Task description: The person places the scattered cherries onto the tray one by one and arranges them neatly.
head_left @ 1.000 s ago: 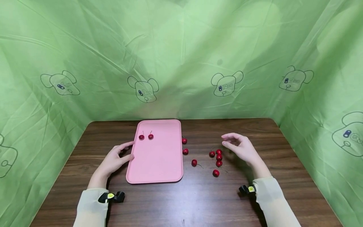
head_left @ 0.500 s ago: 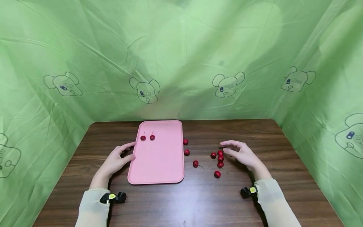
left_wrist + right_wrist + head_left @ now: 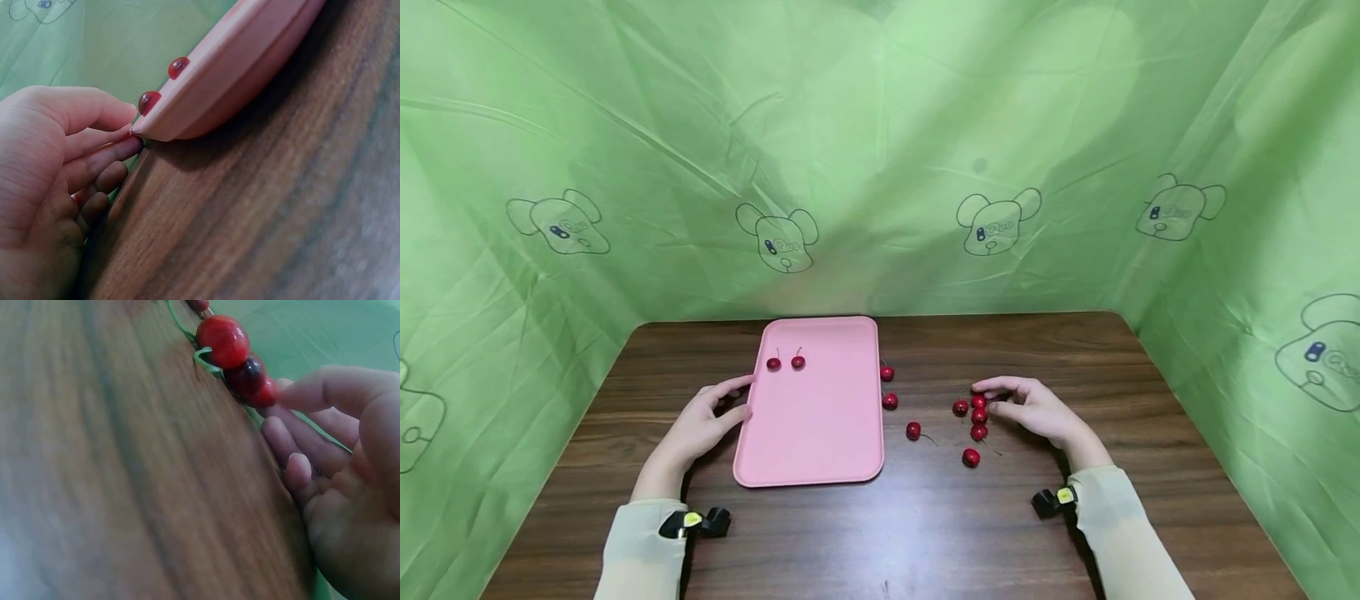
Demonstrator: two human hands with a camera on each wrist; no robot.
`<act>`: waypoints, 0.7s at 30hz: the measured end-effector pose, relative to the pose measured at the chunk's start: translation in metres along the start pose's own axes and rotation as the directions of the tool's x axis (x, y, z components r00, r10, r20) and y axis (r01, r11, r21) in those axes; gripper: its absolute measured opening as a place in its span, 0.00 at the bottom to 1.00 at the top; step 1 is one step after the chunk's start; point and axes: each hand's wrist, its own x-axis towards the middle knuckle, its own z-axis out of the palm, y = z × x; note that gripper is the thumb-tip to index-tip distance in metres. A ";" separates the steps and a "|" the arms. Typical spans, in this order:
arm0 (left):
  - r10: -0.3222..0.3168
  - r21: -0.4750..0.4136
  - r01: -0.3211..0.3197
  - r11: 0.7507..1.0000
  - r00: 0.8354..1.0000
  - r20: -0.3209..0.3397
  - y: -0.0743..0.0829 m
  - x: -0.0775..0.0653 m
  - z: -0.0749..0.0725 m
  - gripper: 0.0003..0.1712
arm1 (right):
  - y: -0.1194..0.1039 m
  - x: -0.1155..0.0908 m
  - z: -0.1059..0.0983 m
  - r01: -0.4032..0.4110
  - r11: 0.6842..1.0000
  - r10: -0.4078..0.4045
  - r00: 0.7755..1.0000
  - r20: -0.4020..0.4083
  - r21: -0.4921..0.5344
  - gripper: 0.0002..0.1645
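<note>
My left hand (image 3: 700,425) rests at the left edge of the pink tray (image 3: 820,442), thumb and index fingertips touching its rim; the left wrist view shows the fingers (image 3: 94,119) right at the tray's edge. My right hand (image 3: 1033,410) has thumb and index finger on either side of the farthest cherry (image 3: 978,401) in a short row, which sits on the table. In the right wrist view the thumb touches that cherry (image 3: 265,394), partly hidden behind two nearer ones. Two cherries with upright stems, one of them the left cherry (image 3: 773,364), lie on the tray's far left part.
Two cherries, one of them the nearer cherry (image 3: 890,402), lie along the tray's right side. A cherry with a long stem (image 3: 913,431) and another cherry (image 3: 971,457) lie nearer on the brown wooden table (image 3: 820,542). Green cloth (image 3: 880,167) surrounds the table's back and sides.
My right hand has come down and to the left, from beyond the row of cherries to the farthest one. The left hand has stayed at the tray's edge.
</note>
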 end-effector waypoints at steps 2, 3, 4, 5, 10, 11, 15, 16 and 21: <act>0.007 -0.002 -0.007 1.000 1.000 -0.003 0.000 0.000 -0.001 0.32 | -0.001 0.001 0.001 0.006 1.000 -0.006 1.000 0.014 -0.009 0.23; 0.011 -0.001 -0.011 1.000 1.000 -0.004 0.000 0.000 -0.002 0.31 | -0.001 0.001 0.001 0.009 1.000 -0.009 1.000 0.020 -0.014 0.23; 0.014 -0.002 -0.014 1.000 1.000 -0.005 0.000 0.000 -0.002 0.31 | -0.002 0.001 0.001 0.011 1.000 -0.011 1.000 0.023 -0.023 0.23; 0.016 -0.004 -0.016 1.000 1.000 -0.002 0.000 0.000 -0.002 0.31 | -0.002 0.000 0.001 0.012 1.000 -0.011 1.000 0.024 -0.028 0.23; 0.001 -0.003 -0.001 1.000 1.000 0.004 0.000 0.000 0.000 0.31 | 0.000 -0.001 0.001 0.028 0.998 -0.027 0.999 0.020 -0.054 0.22; -0.003 -0.002 0.003 1.000 1.000 0.004 0.000 0.000 0.000 0.31 | 0.000 -0.001 0.001 0.035 0.997 -0.034 0.999 0.018 -0.062 0.22; -0.010 0.004 0.010 1.000 1.000 -0.001 0.001 0.000 0.001 0.31 | 0.003 0.001 0.001 0.076 0.992 -0.075 0.997 0.010 -0.102 0.21; -0.007 0.005 0.007 1.000 1.000 0.000 0.001 0.000 0.001 0.31 | 0.004 0.001 0.001 0.079 0.991 -0.079 0.997 0.006 -0.111 0.20; -0.001 0.021 0.001 1.000 1.000 -0.007 -0.001 -0.001 0.001 0.31 | 0.005 0.001 0.002 0.117 0.983 -0.118 0.993 -0.003 -0.140 0.19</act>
